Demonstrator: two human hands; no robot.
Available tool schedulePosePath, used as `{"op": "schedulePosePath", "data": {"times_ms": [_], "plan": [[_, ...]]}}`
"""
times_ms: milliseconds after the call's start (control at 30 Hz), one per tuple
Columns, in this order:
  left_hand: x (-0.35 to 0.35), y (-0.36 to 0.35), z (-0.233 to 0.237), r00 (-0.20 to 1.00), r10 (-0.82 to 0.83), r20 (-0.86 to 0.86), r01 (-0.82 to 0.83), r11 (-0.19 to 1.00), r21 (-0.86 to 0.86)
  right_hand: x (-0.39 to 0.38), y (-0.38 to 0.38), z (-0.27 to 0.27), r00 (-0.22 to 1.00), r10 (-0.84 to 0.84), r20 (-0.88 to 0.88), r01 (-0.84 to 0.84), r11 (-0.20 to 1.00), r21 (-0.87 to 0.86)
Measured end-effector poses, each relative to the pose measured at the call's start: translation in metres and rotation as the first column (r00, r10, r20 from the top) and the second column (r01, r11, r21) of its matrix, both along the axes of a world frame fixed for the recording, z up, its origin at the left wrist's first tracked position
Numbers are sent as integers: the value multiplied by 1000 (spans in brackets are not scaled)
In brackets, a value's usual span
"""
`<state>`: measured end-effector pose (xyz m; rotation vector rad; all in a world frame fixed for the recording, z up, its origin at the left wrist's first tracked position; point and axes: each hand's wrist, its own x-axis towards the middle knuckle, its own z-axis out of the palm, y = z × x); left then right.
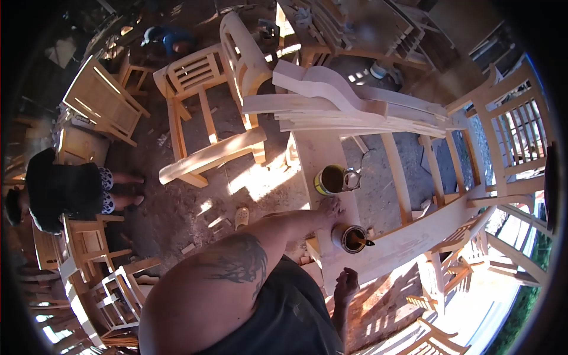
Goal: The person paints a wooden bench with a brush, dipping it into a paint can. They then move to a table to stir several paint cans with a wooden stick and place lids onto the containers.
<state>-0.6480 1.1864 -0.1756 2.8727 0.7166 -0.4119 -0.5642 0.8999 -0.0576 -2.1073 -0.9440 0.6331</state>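
Note:
My left hand [329, 207] is at the edge of a pale wooden plank [322, 157], between two cans; its fingers are too indistinct to read. Just beyond it stands an open can [331, 180] with a yellow-green side and dark contents, its lid [351, 180] tipped up at the right. Nearer to me, a second open can [342, 236] holds brown liquid and a brush [362, 241] leaning on its rim. My right hand [347, 281] hangs beside the bench's near edge with fingers curled in, and no object shows in it.
Shaped wooden boards [355, 106] lie stacked across the far end. An unfinished wooden chair [204, 118] stands ahead left. A slatted chair [515, 130] is at the right. Another person [65, 189] is at the far left among furniture frames. Wood scraps litter the floor [260, 180].

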Motion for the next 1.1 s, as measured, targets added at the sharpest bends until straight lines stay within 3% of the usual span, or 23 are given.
{"op": "schedulePosePath", "data": {"times_ms": [67,167,233,333,400,500,633,700,767,800,867,933,1100], "plan": [[3,2,7,996,10,-89,-16,998,-65,0,-16,-18,999,-19,-33,18,999,-29],[-7,-1,21,997,63,-53,-70,989,-129,-5,-31,-35,991,-57,-123,44,993,-105],[-15,-2,-7,996,36,83,-26,992,-124,-9,-32,-39,992,-33,-121,20,993,-113],[-28,-3,-3,974,38,224,-1,987,-160,-3,-31,-67,985,-1,-171,-15,996,-90],[-28,-1,1,933,90,347,-30,984,-173,-7,-9,-46,981,29,-193,-55,990,-130],[-25,-12,-2,805,196,559,-61,966,-251,-1,6,-55,971,87,-223,-113,988,-108],[-40,-12,65,529,300,794,43,925,-378,1,24,-54,961,144,-235,-164,984,-69],[-53,0,107,450,490,747,28,828,-560,-1,27,-50,955,134,-266,-163,983,-90],[-61,20,121,310,452,836,-73,889,-453,-1,23,-60,955,114,-273,-142,986,-87],[-64,29,124,251,516,819,-72,854,-516,-2,21,-61,952,96,-289,-133,985,-112],[-70,49,115,194,479,856,-158,876,-455,-6,18,-54,955,121,-271,-164,976,-142],[-75,60,109,105,526,844,-169,846,-507,-4,17,-59,958,143,-249,-187,968,-164],[-83,73,67,320,438,840,-399,867,-300,-5,4,-70,949,99,-300,-176,954,-242]]}}
